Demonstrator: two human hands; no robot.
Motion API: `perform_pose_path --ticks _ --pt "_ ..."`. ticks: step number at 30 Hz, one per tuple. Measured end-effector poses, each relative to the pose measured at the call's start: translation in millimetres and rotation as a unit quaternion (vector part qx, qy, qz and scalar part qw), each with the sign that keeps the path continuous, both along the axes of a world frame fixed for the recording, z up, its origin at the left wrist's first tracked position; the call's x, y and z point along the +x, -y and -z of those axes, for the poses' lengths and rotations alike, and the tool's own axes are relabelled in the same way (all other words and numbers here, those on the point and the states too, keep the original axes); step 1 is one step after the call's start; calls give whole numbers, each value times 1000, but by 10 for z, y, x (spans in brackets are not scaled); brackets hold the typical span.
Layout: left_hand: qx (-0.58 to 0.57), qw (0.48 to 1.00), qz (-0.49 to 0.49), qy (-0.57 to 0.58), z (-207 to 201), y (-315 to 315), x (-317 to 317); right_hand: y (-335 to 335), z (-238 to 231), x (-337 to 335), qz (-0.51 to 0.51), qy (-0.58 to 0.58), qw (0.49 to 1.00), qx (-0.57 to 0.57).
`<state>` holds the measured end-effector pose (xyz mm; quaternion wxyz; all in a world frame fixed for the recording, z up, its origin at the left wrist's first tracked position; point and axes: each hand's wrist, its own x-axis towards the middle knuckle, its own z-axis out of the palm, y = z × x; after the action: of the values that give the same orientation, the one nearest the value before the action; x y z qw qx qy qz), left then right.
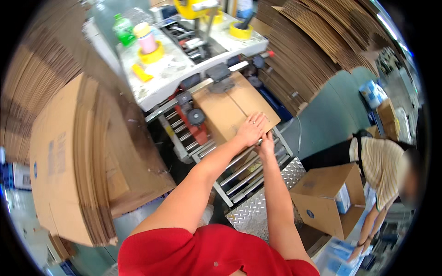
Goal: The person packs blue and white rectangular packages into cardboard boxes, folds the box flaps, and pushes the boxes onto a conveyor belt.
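Observation:
A closed brown cardboard box lies on a roller conveyor, its far end under the head of a carton taping machine. My left hand rests on top of the box near its closest corner, fingers stretched out along the cardboard. Just below it and to the right, my right hand is at the near edge of the box with its fingers curled against it; part of the grip is hidden. A black side roller stands beside the box's left side.
Flattened cartons are piled at left, with more stacks far right. Tape rolls and a green bottle sit on the white machine table. At right, a person bends beside an open carton. A metal tread plate adjoins the conveyor.

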<state>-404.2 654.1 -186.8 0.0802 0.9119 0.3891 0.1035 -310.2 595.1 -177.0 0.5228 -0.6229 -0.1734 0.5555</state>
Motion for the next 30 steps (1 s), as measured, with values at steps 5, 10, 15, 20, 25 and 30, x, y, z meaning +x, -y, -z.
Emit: perform_pose_path --ticks 5,10,15,20,25,30 --pt "6 971 -121 205 -319 811 -642 986 8 344 -90 10 992 86" --pt "143 919 -272 246 -1447 2023 -1894 2678 733 1012 -69 -52 993 -77" --pt "311 842 -436 61 -2708 3507 -3272 3845 767 1604 34 -54 981 -185" --pt "185 850 -477 -128 -2920 4161 -4597 3935 827 1910 43 -107 985 -129" --pt "188 871 -453 -27 -2839 4211 -4624 3547 142 1299 -42 -92 995 -3" --pt "258 854 -453 7 -2560 4383 -4210 3456 -355 1052 -120 -109 983 81"
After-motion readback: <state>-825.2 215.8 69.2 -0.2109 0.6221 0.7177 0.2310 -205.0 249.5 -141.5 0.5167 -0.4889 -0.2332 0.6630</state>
